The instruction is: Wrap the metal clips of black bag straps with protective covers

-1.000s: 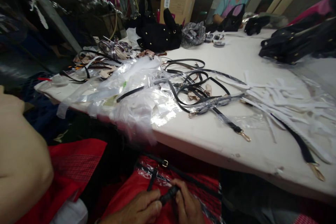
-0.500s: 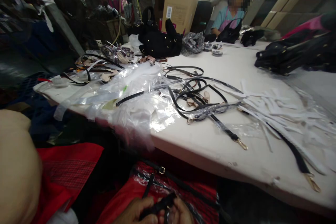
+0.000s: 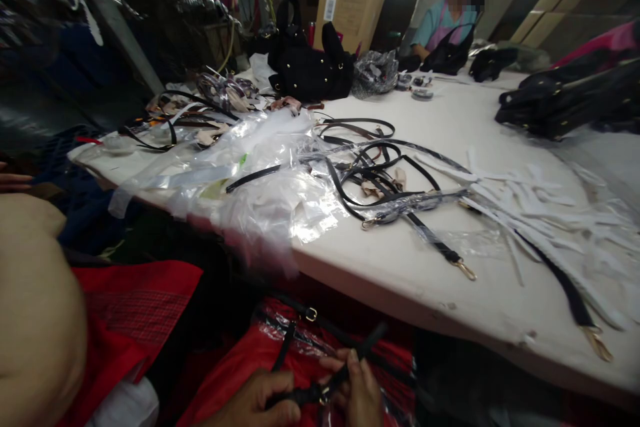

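Since a second ago the narrow black leather strap has swung up, its free end lifted clear of the fingers. Left hand and right hand both pinch its lower part, close together over the red plaid cloth below the white desk's edge, likely to steady it. Its long axis slants lower left to upper right, tip toward the desk.
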`<action>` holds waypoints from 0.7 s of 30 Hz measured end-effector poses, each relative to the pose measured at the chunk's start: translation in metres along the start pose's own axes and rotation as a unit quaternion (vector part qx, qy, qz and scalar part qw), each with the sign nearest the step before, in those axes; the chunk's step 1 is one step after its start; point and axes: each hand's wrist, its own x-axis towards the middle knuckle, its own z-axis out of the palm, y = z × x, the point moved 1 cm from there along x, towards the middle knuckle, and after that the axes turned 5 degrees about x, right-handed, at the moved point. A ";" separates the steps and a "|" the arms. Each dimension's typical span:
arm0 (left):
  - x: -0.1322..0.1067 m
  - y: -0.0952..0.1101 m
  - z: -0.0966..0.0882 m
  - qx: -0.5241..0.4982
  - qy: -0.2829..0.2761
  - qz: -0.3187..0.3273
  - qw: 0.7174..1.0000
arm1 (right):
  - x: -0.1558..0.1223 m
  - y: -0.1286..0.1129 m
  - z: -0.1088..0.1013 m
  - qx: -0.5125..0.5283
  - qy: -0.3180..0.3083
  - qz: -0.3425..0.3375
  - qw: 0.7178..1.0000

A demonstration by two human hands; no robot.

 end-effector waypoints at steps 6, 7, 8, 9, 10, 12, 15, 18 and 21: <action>-0.007 0.007 -0.004 0.062 0.019 0.018 0.998 | -0.003 -0.015 0.002 0.138 -0.059 0.064 0.987; -0.008 0.009 -0.005 0.072 0.024 0.021 0.997 | -0.003 -0.016 0.001 0.150 -0.064 0.063 0.985; -0.008 0.010 -0.006 0.083 0.027 0.024 0.996 | -0.003 -0.017 0.000 0.159 -0.068 0.064 0.983; -0.009 0.012 -0.007 0.093 0.030 0.027 0.995 | -0.003 -0.017 -0.001 0.166 -0.071 0.065 0.981; -0.008 0.013 -0.008 0.102 0.031 0.031 0.994 | -0.004 -0.017 -0.002 0.173 -0.073 0.066 0.980; -0.005 0.015 -0.007 0.111 0.031 0.038 0.993 | -0.004 -0.016 -0.004 0.184 -0.077 0.067 0.978; 0.004 0.017 0.000 0.104 0.036 0.043 0.993 | -0.004 -0.014 -0.004 0.199 -0.098 0.077 0.972; 0.014 0.021 0.010 0.079 0.037 0.059 0.994 | -0.006 -0.015 0.000 0.218 -0.126 0.085 0.964; 0.021 0.024 0.019 0.052 0.037 0.065 0.996 | -0.010 -0.019 0.004 0.228 -0.139 0.084 0.960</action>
